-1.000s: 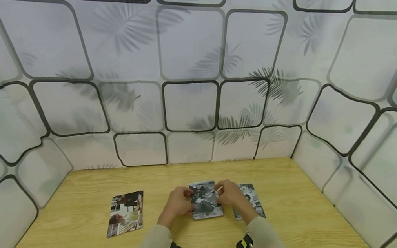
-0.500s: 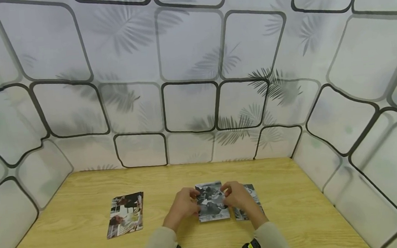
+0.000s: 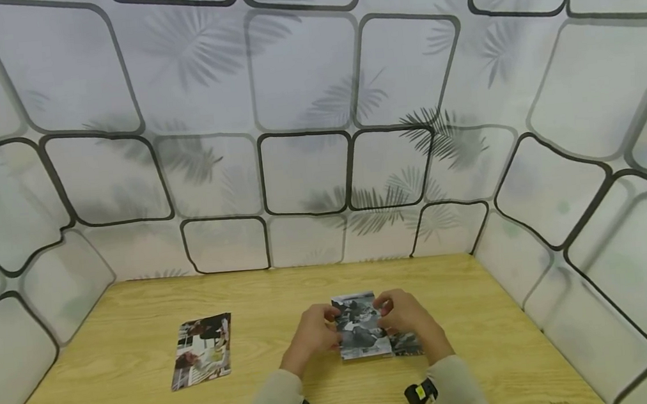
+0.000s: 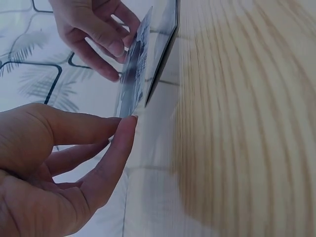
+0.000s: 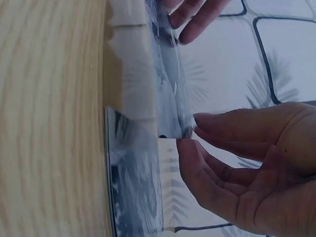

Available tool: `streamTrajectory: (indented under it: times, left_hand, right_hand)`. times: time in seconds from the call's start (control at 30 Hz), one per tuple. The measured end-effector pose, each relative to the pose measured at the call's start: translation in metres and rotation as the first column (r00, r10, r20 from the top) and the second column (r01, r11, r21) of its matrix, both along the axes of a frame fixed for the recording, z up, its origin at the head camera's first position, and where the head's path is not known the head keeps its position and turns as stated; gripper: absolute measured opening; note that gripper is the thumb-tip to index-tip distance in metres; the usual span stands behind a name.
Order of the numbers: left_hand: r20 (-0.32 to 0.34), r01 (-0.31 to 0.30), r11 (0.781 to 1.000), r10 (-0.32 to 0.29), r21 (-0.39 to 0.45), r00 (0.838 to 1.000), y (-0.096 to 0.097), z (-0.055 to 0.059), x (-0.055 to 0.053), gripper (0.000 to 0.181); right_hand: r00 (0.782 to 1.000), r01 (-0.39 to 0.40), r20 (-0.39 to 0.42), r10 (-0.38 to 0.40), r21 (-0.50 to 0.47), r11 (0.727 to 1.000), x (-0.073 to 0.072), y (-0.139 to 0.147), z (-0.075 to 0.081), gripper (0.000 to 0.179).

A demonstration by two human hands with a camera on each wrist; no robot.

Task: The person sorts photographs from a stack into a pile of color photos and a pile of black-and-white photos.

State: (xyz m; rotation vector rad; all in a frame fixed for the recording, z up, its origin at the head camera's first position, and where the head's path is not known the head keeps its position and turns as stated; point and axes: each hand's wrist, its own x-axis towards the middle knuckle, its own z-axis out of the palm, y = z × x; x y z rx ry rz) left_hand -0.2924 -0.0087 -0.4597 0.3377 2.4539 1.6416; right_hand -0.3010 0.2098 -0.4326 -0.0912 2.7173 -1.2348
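Note:
A black-and-white photo print [image 3: 361, 335] is held between both hands, raised off the table. My left hand [image 3: 315, 331] pinches its left edge between thumb and finger, as the left wrist view shows close up. At the opposite edge my right hand [image 3: 407, 316] holds the print with thumb and fingertips, the other fingers loosely bent. Below, another black-and-white photo print [image 5: 133, 182] lies on the table [image 3: 274, 296], and the raised print overlaps it in the head view. The right hand and raised print hide most of it there.
Colour photo prints [image 3: 202, 352], slightly fanned, lie on the table to the left. A patterned fabric wall [image 3: 303, 171] encloses the table at the back and both sides. Each wrist carries a small black camera, such as the right wrist camera [image 3: 420, 394].
Both hands have moved right with the raised print between them. It has passed from beside the other black-and-white print to partly over it. The colour prints have stayed put.

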Motion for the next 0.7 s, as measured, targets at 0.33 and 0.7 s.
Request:
streamTrajectory:
  times: [0.33,0.7]
  left_hand:
    - [-0.023,0.029,0.999,-0.028,0.024,0.999,0.025,0.003,-0.001,0.05]
    - [-0.06,0.048,0.999,-0.048,-0.003,0.997,0.045,-0.002,-0.005,0.049]
  right_hand:
    - [1.0,0.013,-0.011,-0.013,0.056,0.998,-0.002,0.024,0.002,0.036]
    - [0.998,0.055,0.008,-0.056,0.054,0.997,-0.005,0.042,-0.003,0.036]
